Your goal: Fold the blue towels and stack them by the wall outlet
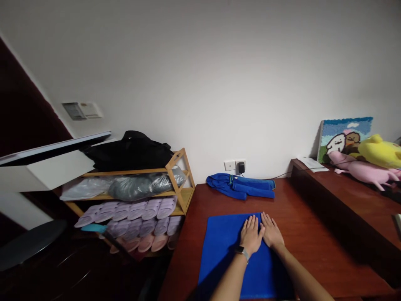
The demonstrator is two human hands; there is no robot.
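Observation:
A bright blue towel [219, 251] lies spread flat on the reddish-brown wooden table [297, 209]. My left hand [250, 235], with a watch at its wrist, rests palm down on the towel near its far right corner, fingers stretched out. My right hand [271, 232] lies flat beside it, touching it, fingers spread over the towel's right edge. Neither hand holds anything. Farther back on the table sits a pile of folded blue towels [241, 186].
A wooden shoe rack [180, 175] with several slippers, bagged items and a black bag [131, 150] stands left of the table. A raised shelf [344, 196] on the right carries plush toys [366, 167] and a picture. A wall socket with a charger [240, 167] sits behind the towels.

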